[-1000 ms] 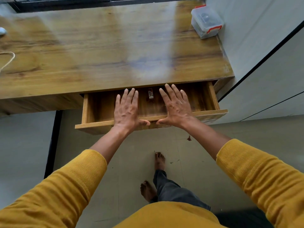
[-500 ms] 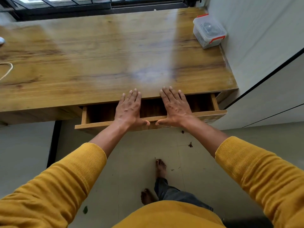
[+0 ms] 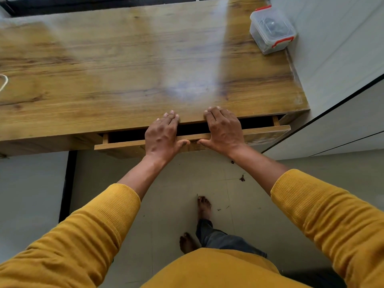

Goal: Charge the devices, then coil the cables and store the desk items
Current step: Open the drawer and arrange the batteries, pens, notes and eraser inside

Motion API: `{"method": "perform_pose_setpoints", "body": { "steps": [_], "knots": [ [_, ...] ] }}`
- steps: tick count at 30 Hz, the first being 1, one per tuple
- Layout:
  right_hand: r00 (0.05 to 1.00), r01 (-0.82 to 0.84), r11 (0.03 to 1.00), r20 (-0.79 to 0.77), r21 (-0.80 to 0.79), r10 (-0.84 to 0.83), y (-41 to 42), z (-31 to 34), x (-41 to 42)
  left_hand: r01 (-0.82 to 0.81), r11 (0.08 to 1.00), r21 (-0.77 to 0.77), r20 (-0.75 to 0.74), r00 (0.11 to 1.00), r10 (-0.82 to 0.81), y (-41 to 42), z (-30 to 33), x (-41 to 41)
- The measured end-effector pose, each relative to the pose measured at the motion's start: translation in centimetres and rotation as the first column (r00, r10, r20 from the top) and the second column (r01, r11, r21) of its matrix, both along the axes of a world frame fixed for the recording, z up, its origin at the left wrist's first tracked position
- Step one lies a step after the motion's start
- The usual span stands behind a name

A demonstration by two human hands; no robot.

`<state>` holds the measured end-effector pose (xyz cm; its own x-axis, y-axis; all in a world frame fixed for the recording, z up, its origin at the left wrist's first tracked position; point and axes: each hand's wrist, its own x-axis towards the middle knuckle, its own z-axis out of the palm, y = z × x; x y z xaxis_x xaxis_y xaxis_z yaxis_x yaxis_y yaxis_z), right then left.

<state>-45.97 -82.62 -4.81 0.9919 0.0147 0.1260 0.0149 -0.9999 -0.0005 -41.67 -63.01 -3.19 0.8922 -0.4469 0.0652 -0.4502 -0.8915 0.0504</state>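
A wooden drawer (image 3: 266, 129) under the desk top (image 3: 124, 69) stands only a narrow gap out. My left hand (image 3: 163, 136) and my right hand (image 3: 223, 129) press side by side on the drawer's front edge, fingers straight and reaching over the gap to the desk's edge, thumbs under the front panel. The drawer's inside is dark and its contents are hidden. A clear plastic box (image 3: 272, 30) with red clips and a closed lid, dark items inside, sits at the desk's far right corner.
A white cable (image 3: 4, 82) loops in at the desk's left edge. A white wall and cabinet panels (image 3: 342, 100) run along the right side. My bare feet (image 3: 203, 208) stand on the tiled floor below the drawer.
Both hands have pushed the drawer inwards; it went from wide out to a narrow gap, and the small item seen inside it is now out of sight.
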Motion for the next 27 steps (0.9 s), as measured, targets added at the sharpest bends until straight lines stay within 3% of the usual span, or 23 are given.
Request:
{"method": "perform_pose_setpoints", "body": {
  "steps": [18,27],
  "knots": [
    [0.995,0.038,0.999,0.094,0.014,-0.039,0.0,-1.2,1.5,-0.092,0.994,-0.056,0.074,0.993,0.096,-1.1,-0.7,0.2],
    [0.988,0.041,0.998,0.150,0.037,-0.046,-0.3,-2.1,1.6,-0.023,0.999,0.047,0.084,0.996,0.019,-0.6,-0.9,1.4]
  ]
}}
